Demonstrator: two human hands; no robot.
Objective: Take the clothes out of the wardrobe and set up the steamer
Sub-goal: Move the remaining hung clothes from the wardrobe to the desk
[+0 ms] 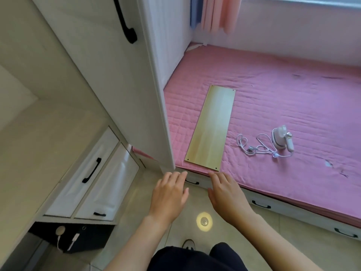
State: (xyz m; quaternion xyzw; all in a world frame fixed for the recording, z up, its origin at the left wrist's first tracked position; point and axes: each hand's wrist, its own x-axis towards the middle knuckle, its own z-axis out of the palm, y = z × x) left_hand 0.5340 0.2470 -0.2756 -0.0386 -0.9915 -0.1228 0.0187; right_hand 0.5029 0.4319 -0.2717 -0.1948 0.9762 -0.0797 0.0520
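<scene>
A small white handheld steamer [283, 140] lies on the pink bed [293, 90] at the right, its white cord [256, 146] coiled loosely to its left. A long pale wooden board [212, 127] lies flat on the bed near its front edge. The white wardrobe door [109, 79] with a black handle [125, 20] stands open on the left. No clothes show in the part of the wardrobe I can see. My left hand [169, 194] and my right hand [227, 194] hover in front of me over the floor, fingers straight, holding nothing.
White drawers with black handles [91, 170] sit low in the wardrobe at left. A dark box [78, 237] with a white cable stands below them. The bed base has drawers [260, 204] along its front. Pink curtains [216, 14] hang at the back. The tiled floor [204, 221] is underfoot.
</scene>
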